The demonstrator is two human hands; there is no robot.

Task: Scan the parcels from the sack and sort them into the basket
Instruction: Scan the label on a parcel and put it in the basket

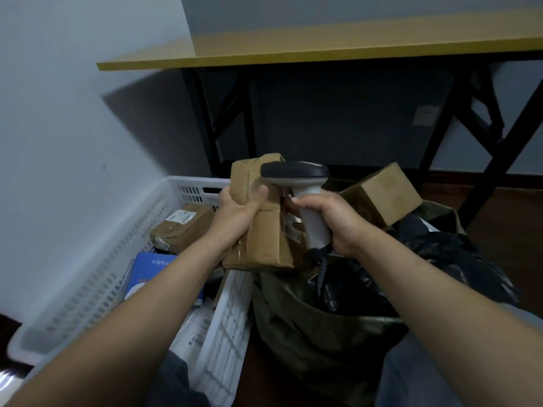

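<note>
Hands both busy, mid-scene. Left hand (239,214) grips a crumpled cardboard parcel (258,230), thumb wrapped over its near face, held above the gap between basket and sack. Right hand (332,223) is clenched round the handle of a grey scanner (299,183), dark head just beside the parcel's top, pointing left. White slotted basket (97,268) sits left; a taped box (182,226) and a blue packet (152,274) lie inside. Olive sack (323,333) sits right, with black bags (411,274) in it and another cardboard box (385,195) at its far edge. Yellow-topped table (293,48) stands far.
</note>
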